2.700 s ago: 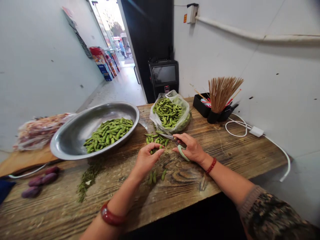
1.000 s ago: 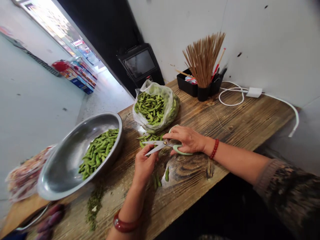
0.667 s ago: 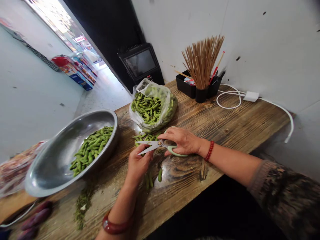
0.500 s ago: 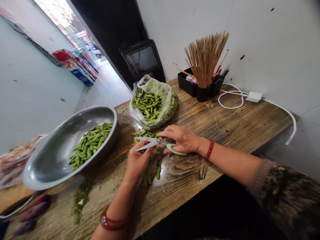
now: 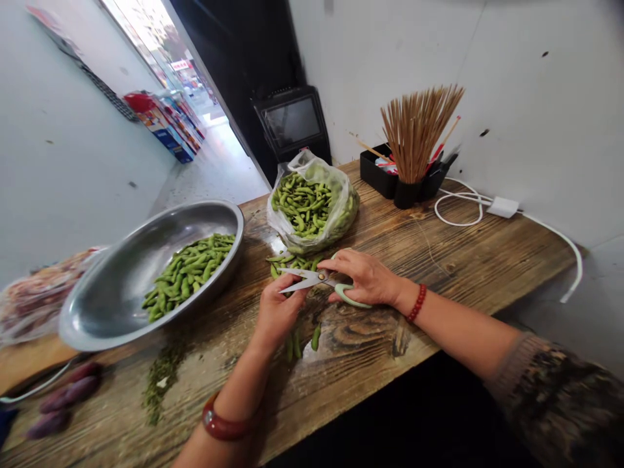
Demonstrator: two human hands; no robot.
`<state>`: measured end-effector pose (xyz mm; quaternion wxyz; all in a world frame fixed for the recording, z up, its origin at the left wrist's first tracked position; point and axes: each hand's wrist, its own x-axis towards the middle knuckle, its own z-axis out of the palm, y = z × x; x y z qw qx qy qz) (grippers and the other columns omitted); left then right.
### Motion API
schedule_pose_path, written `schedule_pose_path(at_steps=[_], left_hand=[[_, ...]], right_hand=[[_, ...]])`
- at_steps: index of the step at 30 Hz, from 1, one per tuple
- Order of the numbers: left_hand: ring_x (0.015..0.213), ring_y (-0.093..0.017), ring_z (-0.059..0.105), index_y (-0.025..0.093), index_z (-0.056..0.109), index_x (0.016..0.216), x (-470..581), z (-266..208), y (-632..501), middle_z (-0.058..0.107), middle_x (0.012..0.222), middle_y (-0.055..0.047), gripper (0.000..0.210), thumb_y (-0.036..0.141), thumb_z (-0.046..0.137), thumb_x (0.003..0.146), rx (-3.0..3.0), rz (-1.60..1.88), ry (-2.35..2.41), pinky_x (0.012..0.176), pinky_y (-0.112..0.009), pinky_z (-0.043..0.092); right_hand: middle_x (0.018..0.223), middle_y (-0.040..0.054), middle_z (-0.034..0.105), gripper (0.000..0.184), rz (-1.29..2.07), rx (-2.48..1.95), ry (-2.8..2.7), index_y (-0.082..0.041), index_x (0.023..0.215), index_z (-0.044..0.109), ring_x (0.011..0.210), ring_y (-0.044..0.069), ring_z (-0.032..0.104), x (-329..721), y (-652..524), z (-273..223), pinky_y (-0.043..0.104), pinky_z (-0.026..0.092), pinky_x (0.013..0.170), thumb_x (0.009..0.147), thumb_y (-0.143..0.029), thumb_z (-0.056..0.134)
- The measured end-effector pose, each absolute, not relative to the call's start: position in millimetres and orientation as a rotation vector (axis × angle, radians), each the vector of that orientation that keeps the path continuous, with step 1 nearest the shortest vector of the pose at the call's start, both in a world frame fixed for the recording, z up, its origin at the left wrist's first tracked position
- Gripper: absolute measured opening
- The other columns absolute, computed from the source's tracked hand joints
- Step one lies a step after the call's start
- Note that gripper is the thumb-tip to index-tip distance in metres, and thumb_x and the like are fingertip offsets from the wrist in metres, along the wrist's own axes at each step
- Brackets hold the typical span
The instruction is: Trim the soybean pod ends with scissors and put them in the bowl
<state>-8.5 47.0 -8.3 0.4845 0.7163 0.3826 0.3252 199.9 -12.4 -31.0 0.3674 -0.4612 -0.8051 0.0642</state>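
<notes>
My right hand (image 5: pixel 368 278) grips a pair of scissors (image 5: pixel 305 281) by the pale green handles, its blades parted and pointing left. Just behind the blades is my left hand (image 5: pixel 279 312), fingers curled in and thumb close to them; the blades cover the fingertips, so what they pinch is hidden. A small pile of edamame pods (image 5: pixel 297 261) lies beyond the blades. Nearer to me, a few loose pods (image 5: pixel 316 337) rest on the wood. Behind the pile stands an open plastic bag (image 5: pixel 347 209) full of pods. To the left, a steel basin (image 5: pixel 110 292) holds more edamame.
Green trimmings (image 5: pixel 160 383) lie on the wooden table (image 5: pixel 361 383) below the basin. Purple-skinned items (image 5: pixel 71 396) and a bag of pinkish pieces (image 5: pixel 39 292) are at far left. Skewers (image 5: pixel 419 133) stand by a black box (image 5: pixel 377 174); a white cable (image 5: pixel 550 234) runs right.
The view has shifted, so the whole scene sits slightly farther right. Both hands and the parted scissors keep nearly the same place above the table.
</notes>
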Motion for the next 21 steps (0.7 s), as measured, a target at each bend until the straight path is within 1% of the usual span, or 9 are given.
schedule_pose_path(at_steps=[9,16,21], left_hand=[[0.053,-0.009,0.048,0.015,0.07,0.074,-10.6,-5.7,47.0,0.06,0.064,0.0,0.013,0.028,0.07,0.074,1.73,0.806,0.889,0.049,-0.02,0.039],[0.053,-0.01,0.049,0.016,0.071,0.077,-16.6,-10.0,52.2,0.062,0.068,0.0,0.01,0.024,0.068,0.072,1.707,0.802,0.87,0.049,-0.02,0.04],[0.061,-0.013,0.056,0.017,0.072,0.075,-21.0,-9.0,51.7,0.065,0.07,-0.002,0.007,0.018,0.067,0.071,1.773,0.818,0.882,0.054,-0.022,0.043]], right_hand=[[0.102,0.0104,0.059,0.062,0.185,-1.211,-2.065,-0.016,0.129,0.05,0.091,0.022,0.054,195.3,-14.0,-27.9,0.037,0.047,0.083,0.077,-0.042,0.071],[0.101,0.0103,0.058,0.066,0.178,-1.24,-2.065,-0.017,0.13,0.049,0.091,0.022,0.053,193.0,-13.1,-27.0,0.038,0.047,0.083,0.075,-0.045,0.073],[0.099,0.0098,0.058,0.065,0.235,-1.215,-2.082,-0.017,0.13,0.049,0.089,0.022,0.053,192.0,-14.0,-28.3,0.038,0.047,0.081,0.076,-0.045,0.072]])
